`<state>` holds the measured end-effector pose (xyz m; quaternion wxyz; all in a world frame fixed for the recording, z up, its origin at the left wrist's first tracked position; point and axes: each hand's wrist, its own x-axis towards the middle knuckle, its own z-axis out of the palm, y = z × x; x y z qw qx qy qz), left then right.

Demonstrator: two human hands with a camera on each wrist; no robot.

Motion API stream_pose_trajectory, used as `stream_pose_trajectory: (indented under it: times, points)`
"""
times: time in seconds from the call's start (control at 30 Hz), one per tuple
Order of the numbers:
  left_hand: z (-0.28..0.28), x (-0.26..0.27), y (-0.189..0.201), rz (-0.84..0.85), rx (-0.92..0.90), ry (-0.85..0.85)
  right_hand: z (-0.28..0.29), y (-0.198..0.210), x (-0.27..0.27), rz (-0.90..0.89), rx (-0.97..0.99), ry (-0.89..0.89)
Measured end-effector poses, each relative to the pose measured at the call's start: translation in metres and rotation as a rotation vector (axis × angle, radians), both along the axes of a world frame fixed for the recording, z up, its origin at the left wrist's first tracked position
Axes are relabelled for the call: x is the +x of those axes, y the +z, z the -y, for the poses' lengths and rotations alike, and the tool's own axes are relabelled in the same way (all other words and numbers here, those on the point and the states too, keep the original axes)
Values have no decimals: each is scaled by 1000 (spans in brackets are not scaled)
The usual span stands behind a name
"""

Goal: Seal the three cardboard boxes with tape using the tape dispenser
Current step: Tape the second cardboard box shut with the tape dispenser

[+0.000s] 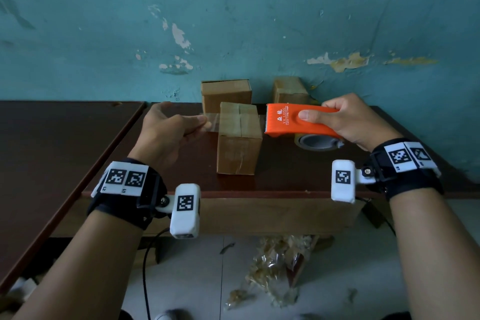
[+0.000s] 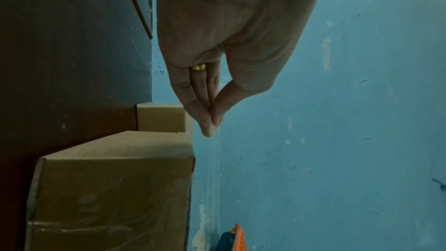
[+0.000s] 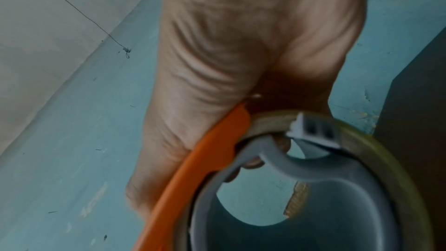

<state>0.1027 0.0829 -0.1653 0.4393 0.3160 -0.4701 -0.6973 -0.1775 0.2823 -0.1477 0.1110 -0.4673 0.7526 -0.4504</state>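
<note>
Three cardboard boxes stand on the dark table (image 1: 285,176): the nearest box (image 1: 239,138) in the middle, a second box (image 1: 226,93) behind it, a third box (image 1: 289,91) at the back right by the wall. My right hand (image 1: 345,119) grips the orange tape dispenser (image 1: 296,121) to the right of the nearest box, its toothed edge facing that box. My left hand (image 1: 171,127) pinches the free end of clear tape (image 1: 211,122) left of the box, and the strip runs over the box top. In the left wrist view the fingertips (image 2: 210,121) press together on the tape (image 2: 213,169).
The teal wall (image 1: 233,21) rises straight behind the boxes. A second dark table (image 1: 52,138) adjoins at the left. Crumpled tape and plastic scraps (image 1: 275,267) litter the floor below the table's front edge. A black cable (image 1: 146,267) hangs from my left wrist camera.
</note>
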Motion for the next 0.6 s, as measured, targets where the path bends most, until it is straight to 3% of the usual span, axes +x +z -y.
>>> stream_pose_trajectory:
  times: [0.6]
  points:
    - [-4,1,0,88,76,-51,-6,-2,-1,59,89,45]
